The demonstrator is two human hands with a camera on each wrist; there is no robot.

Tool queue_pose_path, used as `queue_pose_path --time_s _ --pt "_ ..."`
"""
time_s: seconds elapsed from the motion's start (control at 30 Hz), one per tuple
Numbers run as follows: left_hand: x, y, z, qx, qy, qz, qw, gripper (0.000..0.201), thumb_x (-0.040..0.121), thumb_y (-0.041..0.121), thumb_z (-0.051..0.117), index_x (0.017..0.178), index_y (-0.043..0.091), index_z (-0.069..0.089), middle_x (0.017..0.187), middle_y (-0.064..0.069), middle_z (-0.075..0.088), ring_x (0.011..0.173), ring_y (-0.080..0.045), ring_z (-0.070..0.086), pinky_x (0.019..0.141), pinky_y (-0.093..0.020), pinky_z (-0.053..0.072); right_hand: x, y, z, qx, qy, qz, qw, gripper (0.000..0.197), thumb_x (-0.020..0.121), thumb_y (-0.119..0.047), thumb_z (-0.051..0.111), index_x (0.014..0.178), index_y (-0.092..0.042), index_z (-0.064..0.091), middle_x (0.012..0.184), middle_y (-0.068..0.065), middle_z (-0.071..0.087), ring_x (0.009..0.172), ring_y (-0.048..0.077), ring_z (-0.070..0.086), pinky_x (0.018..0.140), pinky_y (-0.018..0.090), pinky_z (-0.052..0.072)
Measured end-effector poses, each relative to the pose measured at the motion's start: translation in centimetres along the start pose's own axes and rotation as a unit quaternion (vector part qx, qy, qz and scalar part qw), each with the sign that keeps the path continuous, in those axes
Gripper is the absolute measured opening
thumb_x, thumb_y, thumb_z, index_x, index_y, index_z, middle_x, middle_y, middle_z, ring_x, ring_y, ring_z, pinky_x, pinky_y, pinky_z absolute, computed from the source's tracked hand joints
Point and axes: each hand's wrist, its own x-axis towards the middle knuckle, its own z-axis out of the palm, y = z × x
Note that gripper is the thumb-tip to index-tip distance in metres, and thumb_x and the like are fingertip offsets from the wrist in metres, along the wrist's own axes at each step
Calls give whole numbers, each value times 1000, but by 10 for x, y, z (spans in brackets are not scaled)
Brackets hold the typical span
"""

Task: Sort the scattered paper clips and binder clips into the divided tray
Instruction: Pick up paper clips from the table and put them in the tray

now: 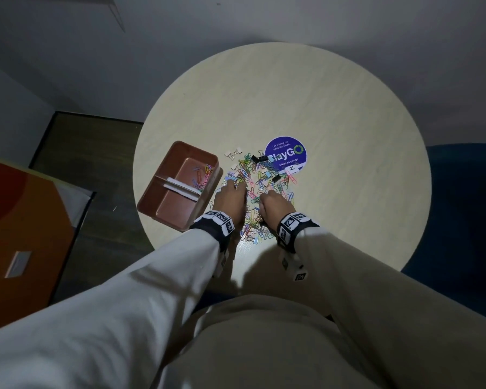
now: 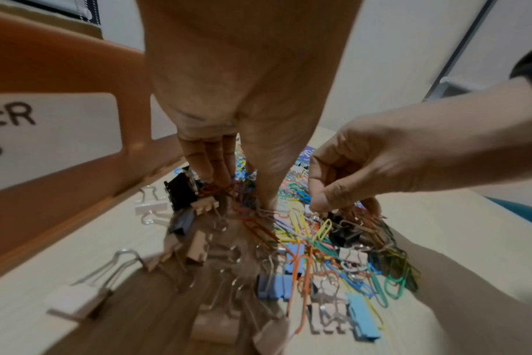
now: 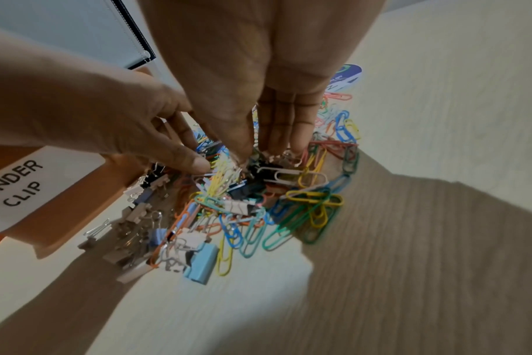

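2 hands work a tangled pile of paper clips (image 1: 260,178) and binder clips (image 2: 274,287) on the table (image 1: 334,113), right of the divided tray (image 1: 163,209). Left hand (image 1: 230,202) and right hand (image 1: 274,206) each pinch paper clips. Linked clips could drag binder clips into the wrong compartment.

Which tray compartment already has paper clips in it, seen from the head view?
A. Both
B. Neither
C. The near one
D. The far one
D. Coloured paper clips lie in the far compartment of the tray, beyond the white divider; the near compartment's floor shows bare.
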Motion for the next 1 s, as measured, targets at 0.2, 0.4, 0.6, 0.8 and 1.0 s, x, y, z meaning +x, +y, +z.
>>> queue_pose_path --time_s 0.2,0.4,0.6,0.8,1.0 --pt "8 -1 0 -6 -24 17 1000 30 89 10 61 118 9 51 118 -18 48 92 -40 58 72 -44 48 1 -1 0 31 15 16 999 19 94 -15 48 107 -4 57 112 17 53 106 35 53 81 43 48" --pt "6 -9 4 -65 -8 33 997 9 95 17 54 104 12 55 104 -13 51 91 -34 55 76 -43 50 2 7 -10 52 52 36 997 26 91 -20 61 112 -9 52 118 15 48 107 35 50 76 40 47" --pt "-3 -18 -11 -206 49 40 976 7 95 16 55 89 14 52 92 -3 57 85 -22 53 76 -40 48 13 0 -11 -4 43 -1 999 32 91 -15 62 120 -8 51 122 16 47 112 36 47 80 42 46" --pt "-17 -21 -30 -402 28 -7 915 11 102 17 52 101 6 50 88 -8 65 70 -10 62 59 -23 49 16 1 -3 32 45 -1 998 14 92 -17 62 100 -7 56 110 14 54 104 32 51 78 37 42" --pt "-23 -19 -25 -595 -29 -29 803 20 104 -1 38 122 -5 47 91 -19 58 77 -22 60 72 -26 52 4 8 -9 205 75 29 976 5 95 -8 51 97 -4 47 80 8 54 69 23 47 53 28 32"
